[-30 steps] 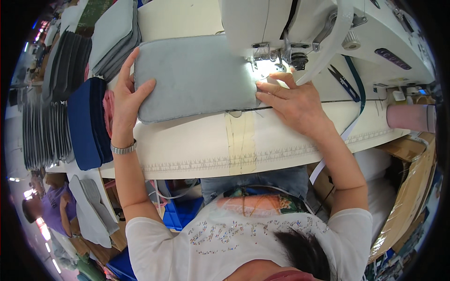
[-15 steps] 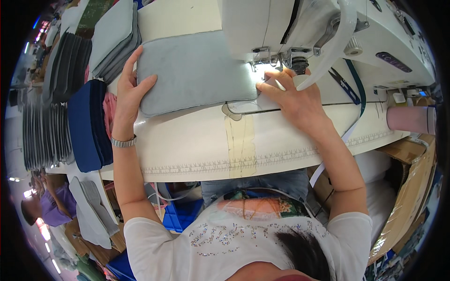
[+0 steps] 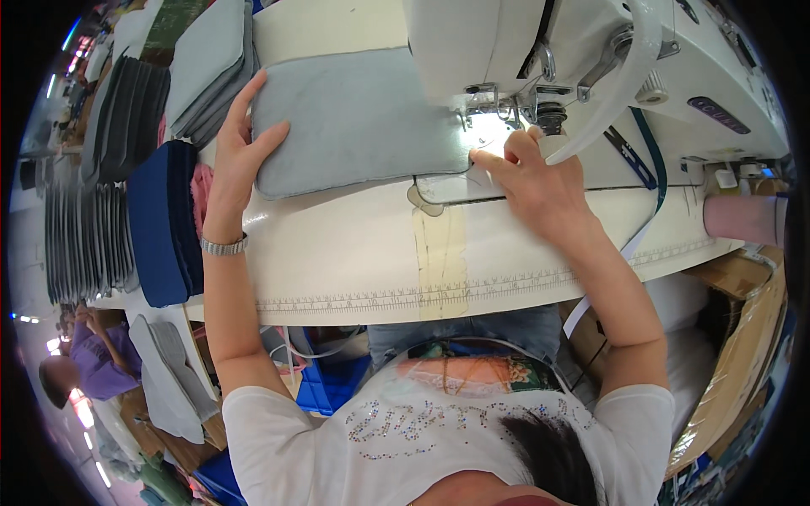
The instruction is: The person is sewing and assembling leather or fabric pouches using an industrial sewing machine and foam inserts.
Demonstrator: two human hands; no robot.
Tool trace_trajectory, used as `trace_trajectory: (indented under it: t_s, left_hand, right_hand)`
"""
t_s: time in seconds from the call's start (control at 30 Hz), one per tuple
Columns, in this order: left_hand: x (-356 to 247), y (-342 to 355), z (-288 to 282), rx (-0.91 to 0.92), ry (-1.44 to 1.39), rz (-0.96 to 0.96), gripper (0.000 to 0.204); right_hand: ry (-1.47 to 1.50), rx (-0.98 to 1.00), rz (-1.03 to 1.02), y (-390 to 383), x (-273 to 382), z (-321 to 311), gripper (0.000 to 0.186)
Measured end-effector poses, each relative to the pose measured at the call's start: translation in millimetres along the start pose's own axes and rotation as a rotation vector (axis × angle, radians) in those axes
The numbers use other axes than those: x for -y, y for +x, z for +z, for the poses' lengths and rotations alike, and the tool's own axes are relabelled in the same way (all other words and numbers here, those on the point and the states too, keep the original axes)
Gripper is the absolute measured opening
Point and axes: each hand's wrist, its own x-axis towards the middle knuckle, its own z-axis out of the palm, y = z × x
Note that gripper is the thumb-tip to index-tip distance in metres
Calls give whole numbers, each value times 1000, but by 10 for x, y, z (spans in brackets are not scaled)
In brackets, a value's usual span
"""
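Note:
My left hand (image 3: 245, 164) grips the left edge of a grey fabric pad (image 3: 354, 114), thumb on top. The pad lies flat, its right end at the lit needle area of a white sewing machine (image 3: 464, 46). My right hand (image 3: 536, 185) is just beside that end, forefinger touching the pad's lower corner and the other fingers bent, apart from it, under the presser foot area (image 3: 494, 110). Black-handled scissors (image 3: 633, 160) and a dark green strip (image 3: 654, 156) lie to the right of my right hand.
Grey pad stacks (image 3: 202, 67), dark stacks (image 3: 122, 110) and navy pieces (image 3: 160, 219) line the left. A pink cylinder (image 3: 738, 219) stands at right above a cardboard box (image 3: 726, 363). A blue bin (image 3: 329, 379) is below the table edge. A co-worker in purple (image 3: 97, 363) is at lower left.
The pad has shifted slightly up and right, with my left hand moving along with it. My right fingers have bent and loosened from the pad's corner.

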Motion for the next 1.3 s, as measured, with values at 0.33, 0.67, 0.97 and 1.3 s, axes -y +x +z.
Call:
trace_trajectory:
  t_s: [0.33,0.67,0.97,1.3]
  left_hand:
    - [-14,50,-24,21,-18,-2,67]
    - [-29,5,-10,-33,-48,-5,66]
    - [-7,-207,-47,-23,-38,42,53]
    - [-55,-397,-64,26,-46,-49,38]
  right_hand:
    - [-123,-16,82,-10,-31,100,32]
    - [-142,-129,37,57,-19,42,21]
    - [-132,-81,90,55,-5,19,38]
    - [-161,-17,157,-30,-53,86,37]
